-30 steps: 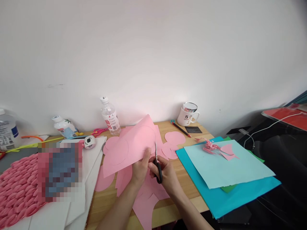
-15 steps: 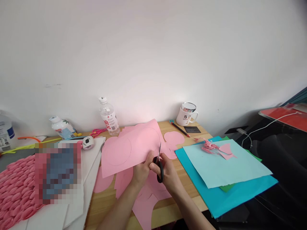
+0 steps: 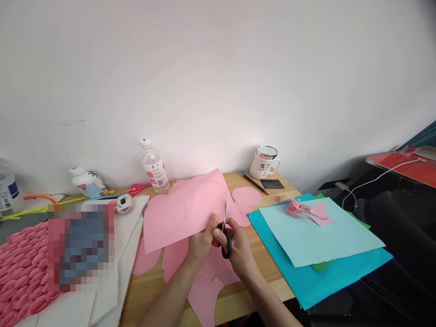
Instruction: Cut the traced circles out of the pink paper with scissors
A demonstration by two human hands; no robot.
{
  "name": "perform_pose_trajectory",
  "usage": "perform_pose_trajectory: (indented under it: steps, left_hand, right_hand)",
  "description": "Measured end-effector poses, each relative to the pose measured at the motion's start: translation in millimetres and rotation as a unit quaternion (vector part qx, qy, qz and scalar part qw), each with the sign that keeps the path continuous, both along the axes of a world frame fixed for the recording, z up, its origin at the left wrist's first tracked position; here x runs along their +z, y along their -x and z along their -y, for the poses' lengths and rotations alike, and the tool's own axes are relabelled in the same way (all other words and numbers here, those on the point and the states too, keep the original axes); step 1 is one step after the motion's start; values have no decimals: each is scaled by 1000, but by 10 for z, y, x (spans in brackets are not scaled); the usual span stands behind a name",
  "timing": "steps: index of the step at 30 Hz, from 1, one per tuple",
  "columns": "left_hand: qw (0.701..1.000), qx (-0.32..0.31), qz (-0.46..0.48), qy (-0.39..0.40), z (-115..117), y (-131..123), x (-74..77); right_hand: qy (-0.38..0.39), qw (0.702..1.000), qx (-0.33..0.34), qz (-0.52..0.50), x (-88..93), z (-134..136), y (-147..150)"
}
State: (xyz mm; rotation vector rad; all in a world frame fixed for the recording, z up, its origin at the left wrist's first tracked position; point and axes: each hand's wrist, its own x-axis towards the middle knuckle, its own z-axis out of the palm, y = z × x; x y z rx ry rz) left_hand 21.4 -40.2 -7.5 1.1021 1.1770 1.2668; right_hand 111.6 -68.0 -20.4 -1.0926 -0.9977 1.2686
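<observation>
My left hand (image 3: 201, 241) pinches the lower edge of a pink paper sheet (image 3: 166, 213), which is raised at a tilt and carries drawn circle outlines. In my right hand (image 3: 240, 247) is a pair of black-handled scissors (image 3: 228, 247), fingers closed round the loops. The blades point up and away from me at the sheet's right edge; how far they are into the paper I cannot tell. Below and behind the sheet lie more pink pieces (image 3: 206, 295), partly covered by it and by my hands. A cut pink round (image 3: 247, 196) rests to the right.
A clear bottle (image 3: 155, 168) and a white mug (image 3: 264, 164) stand by the wall. A pencil (image 3: 257, 182) lies near the mug. Blue sheets (image 3: 320, 234) with pink scraps (image 3: 298, 206) on top overhang the table's right side. Pink scissors (image 3: 138, 188) and a pink braided piece (image 3: 25, 263) are at left.
The scissor blades look closer together than before. Both hands keep nearly the same place and grip; the whole view has shifted slightly.
</observation>
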Motion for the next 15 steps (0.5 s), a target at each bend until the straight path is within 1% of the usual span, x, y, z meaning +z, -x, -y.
perform_pose_trajectory:
  steps: [3, 5, 8, 13, 15]
  left_hand:
    - [998, 19, -3, -59, -8, 3, 3]
    - [997, 22, 0, -81, -10, 5, 2]
    - [997, 16, 7, -79, -10, 7, 4]
    - [998, -12, 20, -50, -9, 10, 0]
    - [998, -17, 13, -59, -11, 14, -9]
  right_hand:
    - [-17, 1000, -15, 9, 40, -24, -35]
    - [-25, 1000, -9, 0, 75, -38, -57]
    - [-24, 1000, 1, -16, 101, -47, -68]
    - [-2, 1000, -19, 0, 82, -37, -47]
    - [5, 1000, -22, -2, 77, -32, -41]
